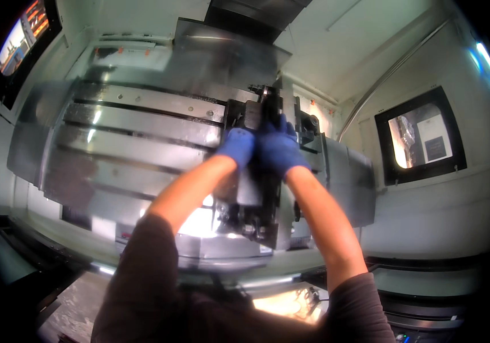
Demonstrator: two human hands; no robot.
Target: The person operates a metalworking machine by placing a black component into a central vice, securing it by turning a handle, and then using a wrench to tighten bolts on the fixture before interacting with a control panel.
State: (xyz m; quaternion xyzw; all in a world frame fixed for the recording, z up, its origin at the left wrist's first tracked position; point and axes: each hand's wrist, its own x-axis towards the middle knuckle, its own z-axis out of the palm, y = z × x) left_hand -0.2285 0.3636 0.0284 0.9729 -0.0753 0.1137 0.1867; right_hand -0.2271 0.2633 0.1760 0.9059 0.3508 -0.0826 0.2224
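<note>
Both my hands wear blue gloves and reach forward to a dark metal vise on the slotted machine table. My left hand rests at the vise's left side, close to a grey block-like part; its fingertips are hidden. Just right of it, my right hand lies over the dark far part of the vise with its fingers stretched forward. Blur and shadow hide whether either hand grips anything.
Pale enclosure walls surround the table. A window is in the right wall, another at the upper left. A curved metal tube runs along the right. Dark sheet-metal covers stand behind the vise.
</note>
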